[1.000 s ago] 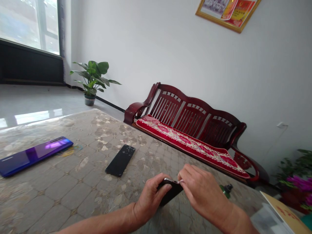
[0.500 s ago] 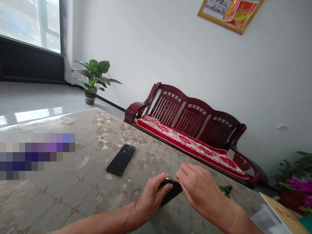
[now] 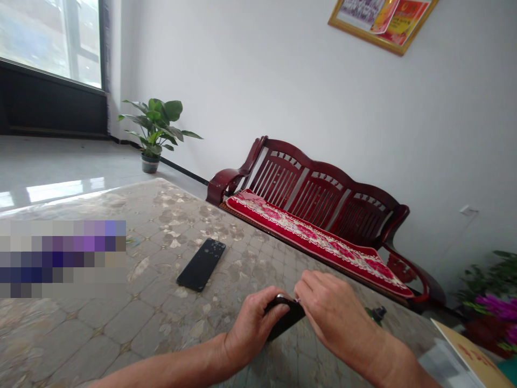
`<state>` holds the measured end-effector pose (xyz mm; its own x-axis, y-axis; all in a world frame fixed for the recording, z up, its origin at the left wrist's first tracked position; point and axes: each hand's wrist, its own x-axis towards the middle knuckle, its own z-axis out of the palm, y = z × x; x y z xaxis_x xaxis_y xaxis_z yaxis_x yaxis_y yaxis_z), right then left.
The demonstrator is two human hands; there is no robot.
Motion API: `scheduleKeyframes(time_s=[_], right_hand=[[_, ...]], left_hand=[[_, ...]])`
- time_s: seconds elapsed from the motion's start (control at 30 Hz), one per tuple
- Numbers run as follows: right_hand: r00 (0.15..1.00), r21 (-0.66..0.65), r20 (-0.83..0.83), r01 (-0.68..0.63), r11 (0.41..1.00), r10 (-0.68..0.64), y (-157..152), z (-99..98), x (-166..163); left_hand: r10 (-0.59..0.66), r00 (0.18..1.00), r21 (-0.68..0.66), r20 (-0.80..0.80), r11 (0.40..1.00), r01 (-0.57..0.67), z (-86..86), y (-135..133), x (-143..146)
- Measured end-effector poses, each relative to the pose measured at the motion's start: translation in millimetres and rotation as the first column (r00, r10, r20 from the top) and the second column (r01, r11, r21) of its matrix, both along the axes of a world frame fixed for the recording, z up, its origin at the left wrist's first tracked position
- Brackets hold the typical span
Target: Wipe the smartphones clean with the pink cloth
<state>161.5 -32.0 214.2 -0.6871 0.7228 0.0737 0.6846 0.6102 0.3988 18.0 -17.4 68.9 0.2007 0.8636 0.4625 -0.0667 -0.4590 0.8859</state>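
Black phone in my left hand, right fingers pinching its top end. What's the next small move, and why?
Probably a gentle pull with the right hand while the left hand braces. The left wraps the phone lower down and the right fingertips pinch its top end, so the grip looks set.

No text can be read anywhere. The framed poster (image 3: pixel 379 21), high on the far right wall, carries print on white, red and yellow panels, all too small to make out. The tan board (image 3: pixel 472 350) at the near right edge bears red marks, blurred beyond reading. The held phone (image 3: pixel 285 318) is mostly covered.
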Motion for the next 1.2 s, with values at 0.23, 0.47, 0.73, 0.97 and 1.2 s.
scheduleKeyframes(time_s=[0.23, 0.47, 0.73, 0.97, 1.2], right_hand=[[1.0, -0.019, 0.009, -0.011, 1.0, 0.012, -0.9, 1.9, -1.9], [0.998, -0.032, 0.049, -0.029, 0.999, 0.03, -1.9, 2.1, -1.0], [1.0, -0.063, -0.018, -0.024, 0.998, 0.023, -3.6, 4.6, 1.3], [1.0, -0.015, -0.017, 0.002, 1.0, -0.002, -2.9, 1.9, 6.6], [0.999, -0.063, -0.034, 0.006, 0.998, -0.008, -0.6, 0.5, 3.2]], left_hand=[[-0.008, 1.0, 0.009, -0.006, 1.0, 0.008, 2.0, -0.4, 0.4], [-0.011, 1.0, 0.028, -0.01, 1.0, 0.012, 0.8, -1.3, 2.0], [-0.003, 1.0, -0.001, -0.019, 1.0, 0.003, 0.3, 0.7, 1.7], [0.008, 1.0, -0.011, -0.022, 1.0, -0.009, 3.0, 1.3, 0.0], [-0.026, 1.0, 0.001, -0.007, 1.0, 0.026, 5.0, -1.1, 0.6]])
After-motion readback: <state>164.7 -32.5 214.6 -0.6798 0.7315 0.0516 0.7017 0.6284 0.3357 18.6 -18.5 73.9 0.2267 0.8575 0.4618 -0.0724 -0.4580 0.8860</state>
